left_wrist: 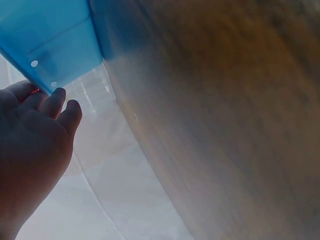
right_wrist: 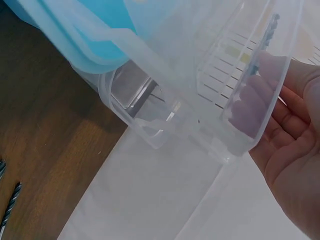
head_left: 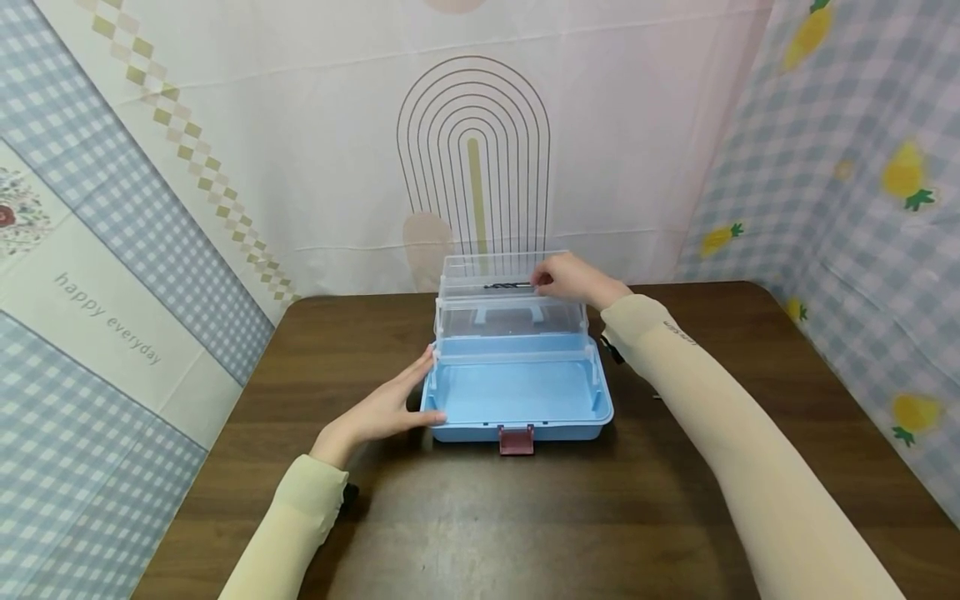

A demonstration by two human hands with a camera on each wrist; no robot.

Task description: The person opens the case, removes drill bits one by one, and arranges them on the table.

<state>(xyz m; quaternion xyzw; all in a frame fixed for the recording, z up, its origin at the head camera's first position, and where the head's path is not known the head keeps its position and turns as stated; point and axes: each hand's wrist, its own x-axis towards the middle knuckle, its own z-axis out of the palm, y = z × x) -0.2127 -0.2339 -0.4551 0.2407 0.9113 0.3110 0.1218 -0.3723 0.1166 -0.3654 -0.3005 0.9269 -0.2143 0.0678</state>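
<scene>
A light blue toolbox [head_left: 525,392] stands with its clear tiered trays [head_left: 513,317] raised at the back. My right hand [head_left: 570,277] pinches a dark spiral drill bit [head_left: 506,286], which lies roughly level at the upper clear tray. In the right wrist view, the drill bit [right_wrist: 270,32] and the fingertips show through the clear plastic wall. At the box's left side rests my left hand [head_left: 382,414], thumb on the front rim and fingers along the side. The left wrist view has those fingers [left_wrist: 59,102] touching the blue wall's edge; the thumb is hidden there.
On the wooden table [head_left: 480,517], more drill bits [right_wrist: 11,207] lie right of the box, mostly hidden by my right arm in the head view. A dark pink latch [head_left: 516,440] hangs at the box front. Patterned cloth [head_left: 337,167] borders the table behind and at both sides.
</scene>
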